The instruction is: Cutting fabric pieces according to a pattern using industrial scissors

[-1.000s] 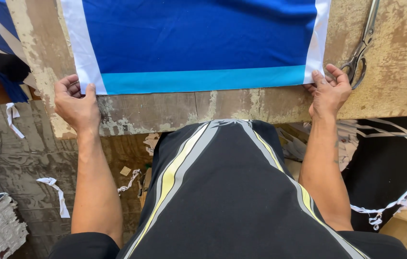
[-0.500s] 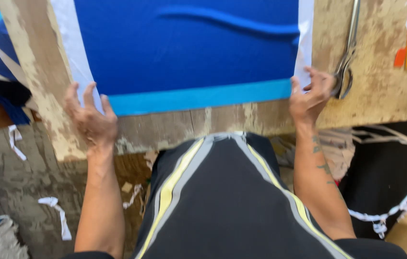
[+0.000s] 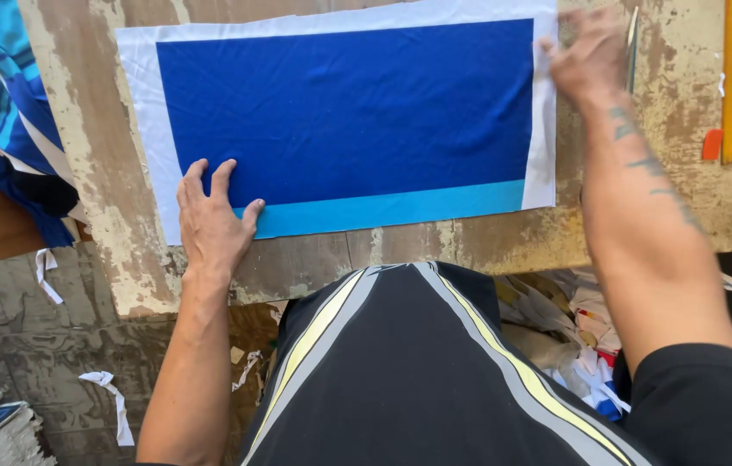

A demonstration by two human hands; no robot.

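Note:
A dark blue fabric panel [image 3: 344,108] with white side borders and a light blue strip along its near edge lies flat on a worn wooden table [image 3: 469,246]. My left hand [image 3: 210,220] rests flat on the panel's near left corner, fingers spread, holding nothing. My right hand [image 3: 590,56] hovers blurred at the panel's far right white border, next to a pair of scissors [image 3: 631,47]; whether it touches the cloth is unclear.
A yellow ruler [image 3: 731,78] with an orange piece [image 3: 711,144] beside it lies at the table's right. More blue and teal fabric [image 3: 3,112] hangs off the left edge. White fabric scraps [image 3: 111,401] litter the floor below.
My left hand has slid from the table's edge onto the panel's near left corner. My right hand left the near right corner and rose toward the far right side.

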